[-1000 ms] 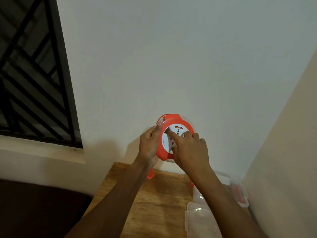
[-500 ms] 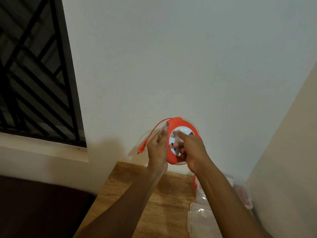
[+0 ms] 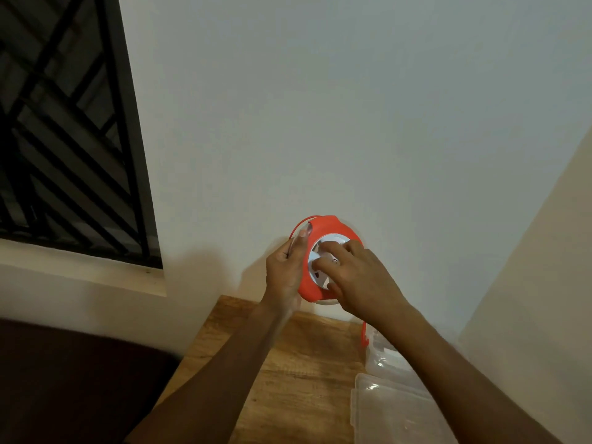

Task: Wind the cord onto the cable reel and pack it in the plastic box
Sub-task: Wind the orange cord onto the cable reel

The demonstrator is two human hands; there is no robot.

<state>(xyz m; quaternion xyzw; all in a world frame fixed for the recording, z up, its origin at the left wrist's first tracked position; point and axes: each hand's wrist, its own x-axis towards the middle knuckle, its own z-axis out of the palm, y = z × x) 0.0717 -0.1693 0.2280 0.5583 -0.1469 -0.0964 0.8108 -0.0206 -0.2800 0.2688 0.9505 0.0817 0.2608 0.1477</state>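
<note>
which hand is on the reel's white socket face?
The right hand: its fingers press the white centre of the cable reel. The left hand only grips the orange rim.

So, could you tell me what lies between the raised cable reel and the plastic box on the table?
In the head view, the right hand and forearm cross that stretch, and a loose orange cord hangs from the cable reel toward the plastic box.

Dim, warm indoor light. The hands throw a soft shadow on the wall [image 3: 320, 123] to their left. The left hand [image 3: 286, 270] is motion-blurred. Wide-angle distortion bends the dark window grille [image 3: 64, 123] at the left edge.
</note>
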